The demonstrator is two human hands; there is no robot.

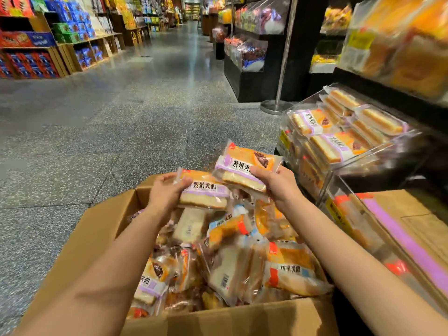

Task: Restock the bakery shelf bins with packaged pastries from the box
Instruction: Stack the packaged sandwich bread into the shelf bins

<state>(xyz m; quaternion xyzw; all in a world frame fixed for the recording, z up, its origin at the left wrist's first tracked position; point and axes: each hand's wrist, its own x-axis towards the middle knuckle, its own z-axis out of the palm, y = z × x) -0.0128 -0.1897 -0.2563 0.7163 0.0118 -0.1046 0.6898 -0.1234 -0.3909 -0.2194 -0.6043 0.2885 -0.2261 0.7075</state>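
item: pastry packs, clear film with an orange and lilac label, dark print on a white band, a pale sliced sandwich cake showing through the lower half.

in my left hand [167, 190]: one pack [206, 191], label up, fingers curled over its left end, held above the box [97, 229].

in my right hand [274, 181]: a second pack [244, 166], same label with a dark filling pictured at its top right corner; thumb on the front, fingers wrapped under. it sits a little higher than the first and overlaps its right end.

box: open brown cardboard, flaps out, heaped with loose packs [242, 263] lying every way, some lilac-banded, some with a blue and red label, several turned barcode side up.

bin [351, 163]: clear plastic, to my right, just beside the box, holding the same lilac packs in rows, cake edges facing out.

second bin [378, 238]: nearer and lower right, blurred, with red and lilac labels inside.

floor [121, 105]: grey speckled aisle, stretching ahead between shelves.
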